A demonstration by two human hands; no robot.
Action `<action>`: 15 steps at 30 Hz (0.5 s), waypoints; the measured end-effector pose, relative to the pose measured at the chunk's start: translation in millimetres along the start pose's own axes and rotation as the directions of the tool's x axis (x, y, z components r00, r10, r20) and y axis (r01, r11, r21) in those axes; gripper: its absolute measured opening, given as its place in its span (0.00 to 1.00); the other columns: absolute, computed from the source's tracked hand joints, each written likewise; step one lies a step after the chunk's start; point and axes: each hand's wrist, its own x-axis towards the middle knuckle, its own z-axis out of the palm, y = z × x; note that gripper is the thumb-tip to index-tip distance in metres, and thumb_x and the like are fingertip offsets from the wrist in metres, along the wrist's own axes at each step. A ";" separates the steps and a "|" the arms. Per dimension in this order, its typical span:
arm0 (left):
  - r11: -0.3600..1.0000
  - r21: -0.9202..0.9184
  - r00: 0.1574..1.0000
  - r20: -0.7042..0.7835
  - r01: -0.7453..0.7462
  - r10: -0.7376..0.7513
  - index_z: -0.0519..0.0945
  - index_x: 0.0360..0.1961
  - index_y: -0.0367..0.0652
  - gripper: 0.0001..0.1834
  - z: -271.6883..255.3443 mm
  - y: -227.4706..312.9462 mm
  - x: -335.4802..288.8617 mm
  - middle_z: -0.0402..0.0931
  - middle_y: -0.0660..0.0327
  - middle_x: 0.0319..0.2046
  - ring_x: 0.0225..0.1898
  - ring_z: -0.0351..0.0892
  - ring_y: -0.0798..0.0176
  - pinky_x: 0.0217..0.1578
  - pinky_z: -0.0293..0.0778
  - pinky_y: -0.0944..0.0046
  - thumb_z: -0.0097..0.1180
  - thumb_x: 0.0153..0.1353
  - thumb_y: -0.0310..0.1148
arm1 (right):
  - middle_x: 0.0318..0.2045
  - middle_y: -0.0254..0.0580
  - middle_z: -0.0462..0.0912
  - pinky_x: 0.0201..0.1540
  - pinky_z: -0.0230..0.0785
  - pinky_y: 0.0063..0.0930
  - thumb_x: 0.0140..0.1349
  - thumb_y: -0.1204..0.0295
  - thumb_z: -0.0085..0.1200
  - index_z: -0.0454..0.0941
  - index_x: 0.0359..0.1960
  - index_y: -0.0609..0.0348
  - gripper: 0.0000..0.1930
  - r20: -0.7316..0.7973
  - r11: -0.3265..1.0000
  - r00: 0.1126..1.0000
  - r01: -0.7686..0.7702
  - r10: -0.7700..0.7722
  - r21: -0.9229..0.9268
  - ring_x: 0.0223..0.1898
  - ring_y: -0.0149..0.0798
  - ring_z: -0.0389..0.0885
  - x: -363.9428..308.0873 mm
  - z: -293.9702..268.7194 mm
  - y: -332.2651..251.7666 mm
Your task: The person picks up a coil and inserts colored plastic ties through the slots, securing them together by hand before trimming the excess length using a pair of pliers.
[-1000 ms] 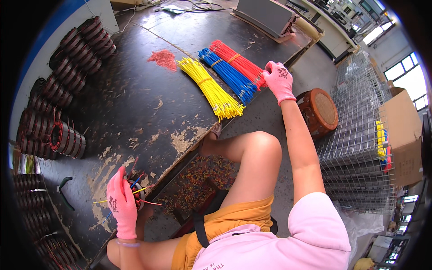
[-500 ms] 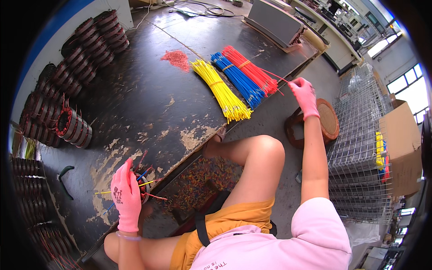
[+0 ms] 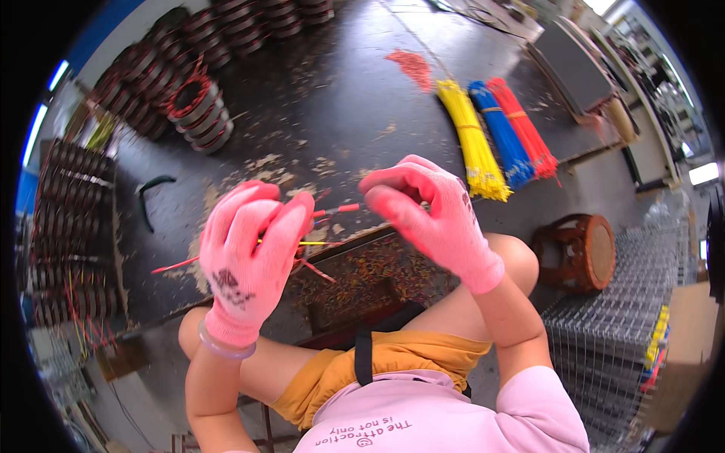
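Note:
My left hand (image 3: 253, 253), in a pink glove, is closed around red wire (image 3: 175, 266) over the table's near edge. A red sleeve piece (image 3: 347, 208) sticks out past its fingertips on the right. A yellow wire end (image 3: 317, 243) and another red wire (image 3: 317, 271) show beside the hand; whatever they join is hidden behind it. My right hand (image 3: 434, 223), also gloved in pink, has its fingers bent together just right of the sleeve piece. The thumb is blurred, and anything in that pinch is hidden.
Tied bundles of yellow wires (image 3: 473, 143), blue wires (image 3: 504, 140) and red wires (image 3: 525, 124) lie on the dark worn table (image 3: 317, 98). Near them is a pile of red sleeve pieces (image 3: 412, 69). Wound stators (image 3: 200, 113) crowd the left. A wooden stool (image 3: 574, 253) stands right.
My right hand has come from the end of the red bundle to beside my left hand. The left hand has risen and turned, and the view has shifted.

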 end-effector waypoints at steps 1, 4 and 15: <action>0.989 -0.069 0.991 0.026 0.131 -0.129 0.86 0.45 0.47 0.19 1.5 -4.4 -9.7 0.76 0.59 0.37 0.42 0.81 0.53 0.42 0.80 0.55 0.69 0.48 0.23 | 0.30 0.43 0.82 0.35 0.74 0.33 0.67 0.63 0.62 0.88 0.41 0.60 0.13 0.024 0.989 0.999 -0.041 0.045 -0.144 0.31 0.41 0.83 5.4 3.7 27.7; 0.872 -0.239 0.904 0.135 0.427 -0.405 0.83 0.48 0.43 0.16 21.9 -11.9 -37.9 0.75 0.56 0.42 0.39 0.82 0.53 0.37 0.78 0.58 0.63 0.58 0.19 | 0.31 0.35 0.83 0.36 0.71 0.23 0.70 0.61 0.58 0.86 0.46 0.65 0.17 0.236 0.932 0.968 0.011 0.081 -0.363 0.31 0.25 0.78 19.6 34.4 79.6; 0.716 -0.336 0.789 0.213 0.612 -0.576 0.77 0.54 0.40 0.15 69.5 -23.6 -76.6 0.75 0.53 0.43 0.41 0.82 0.50 0.40 0.78 0.56 0.58 0.66 0.23 | 0.32 0.32 0.85 0.35 0.72 0.22 0.66 0.72 0.60 0.85 0.45 0.66 0.11 0.371 0.927 0.877 -0.363 0.307 0.092 0.31 0.22 0.77 39.0 101.9 86.1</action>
